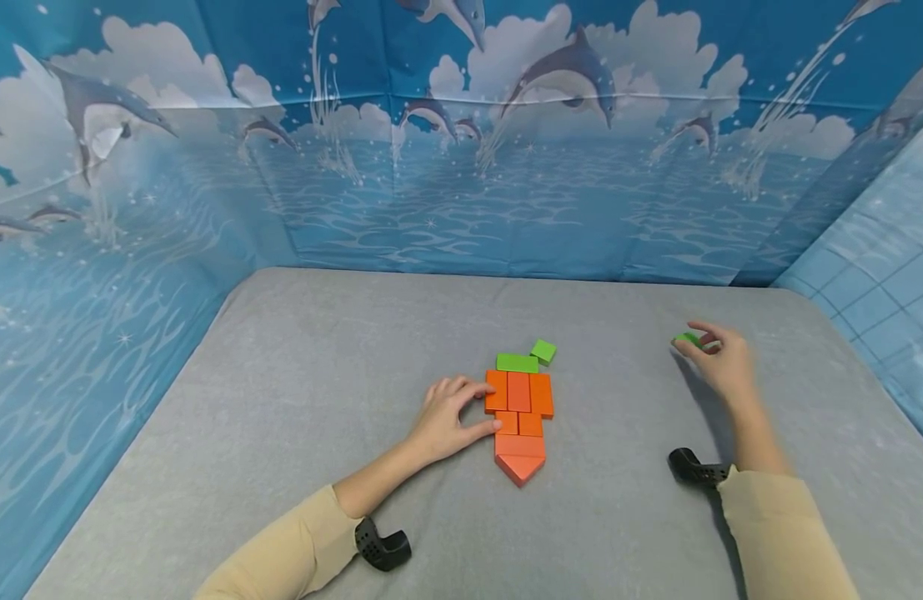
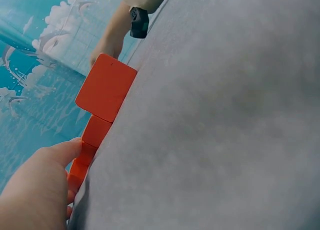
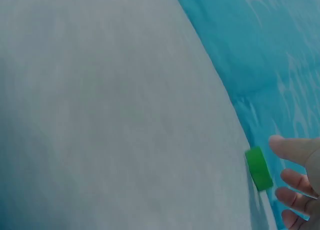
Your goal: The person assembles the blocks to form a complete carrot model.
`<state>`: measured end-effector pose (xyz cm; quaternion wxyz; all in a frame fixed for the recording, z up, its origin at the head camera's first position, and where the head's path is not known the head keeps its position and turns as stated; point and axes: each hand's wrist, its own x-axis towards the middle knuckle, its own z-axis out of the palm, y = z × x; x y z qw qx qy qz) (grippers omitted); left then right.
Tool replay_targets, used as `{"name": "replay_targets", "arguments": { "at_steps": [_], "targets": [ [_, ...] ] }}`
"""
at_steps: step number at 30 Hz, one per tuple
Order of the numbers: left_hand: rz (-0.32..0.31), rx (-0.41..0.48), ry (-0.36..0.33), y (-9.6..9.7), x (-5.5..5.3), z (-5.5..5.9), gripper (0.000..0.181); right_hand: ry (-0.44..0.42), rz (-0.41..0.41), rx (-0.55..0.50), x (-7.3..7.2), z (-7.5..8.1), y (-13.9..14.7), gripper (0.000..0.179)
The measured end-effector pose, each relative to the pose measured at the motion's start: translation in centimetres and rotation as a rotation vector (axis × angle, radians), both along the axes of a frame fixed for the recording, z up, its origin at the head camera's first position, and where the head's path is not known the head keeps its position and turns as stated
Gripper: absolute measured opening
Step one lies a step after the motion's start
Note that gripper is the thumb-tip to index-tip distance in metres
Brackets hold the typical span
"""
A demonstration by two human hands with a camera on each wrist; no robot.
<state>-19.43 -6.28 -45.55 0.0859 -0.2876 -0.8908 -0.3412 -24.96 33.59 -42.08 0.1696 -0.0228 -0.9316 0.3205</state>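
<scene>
My left hand [image 1: 446, 421] lies beside a group of orange blocks [image 1: 518, 392], its thumb and forefinger touching their left side. Three upright orange pieces form a row, with two smaller ones below and a pointed orange block [image 1: 519, 467] nearest me. A green block [image 1: 517, 363] lies along the far end; a small green block [image 1: 544, 352] sits askew at its right corner. Far to the right, my right hand [image 1: 724, 362] is spread around another green block [image 1: 687, 339]. In the right wrist view, that green block [image 3: 259, 169] appears apart from the thumb and fingertips.
A grey cloth [image 1: 341, 333] covers the table. Blue dolphin-print curtains [image 1: 446, 183] hang behind and along both sides. Black wrist devices [image 1: 382, 546] are worn at both sleeve cuffs.
</scene>
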Motion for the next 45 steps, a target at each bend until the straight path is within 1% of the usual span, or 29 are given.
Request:
{"name": "replay_targets", "arguments": {
  "at_steps": [3,9,16,20,23,26,30,34,38,40,45],
  "targets": [
    [0.004,-0.007,-0.002,0.0,0.0,0.0,0.046,-0.018,-0.025,0.013,0.4,-0.2,0.8,0.039],
    [0.007,-0.006,-0.006,0.1,0.0,0.1,0.045,-0.065,-0.042,0.033,0.8,-0.7,1.5,0.041],
    [0.011,-0.001,-0.011,0.1,0.0,0.1,0.044,-0.094,-0.082,0.028,0.5,-1.0,1.4,0.044],
    [0.013,0.004,-0.015,0.1,0.0,0.1,0.044,-0.093,-0.101,0.041,0.4,-1.1,1.3,0.043],
    [0.013,0.002,-0.015,0.1,0.0,0.1,0.044,-0.084,-0.095,0.045,0.3,-1.1,1.3,0.041],
    [0.011,-0.002,-0.013,0.0,0.0,0.1,0.044,-0.099,-0.079,0.032,0.3,-0.7,1.0,0.041],
    [0.009,-0.006,-0.011,0.0,0.0,0.1,0.044,-0.121,-0.028,0.023,-0.1,0.0,0.0,0.042],
    [0.008,-0.004,-0.005,0.0,0.0,0.1,0.045,-0.107,0.064,0.031,-0.7,0.8,-1.6,0.043],
    [0.003,0.002,0.000,0.0,0.0,0.1,0.044,-0.082,0.209,0.014,-1.5,1.3,-3.5,0.040],
    [0.003,-0.001,-0.004,0.0,0.0,0.1,0.045,-0.083,0.283,0.005,-1.9,1.5,-4.6,0.039],
    [0.005,-0.008,-0.008,0.0,0.0,0.1,0.045,-0.127,0.428,-0.001,-3.3,1.6,-7.5,0.037]
  ]
}}
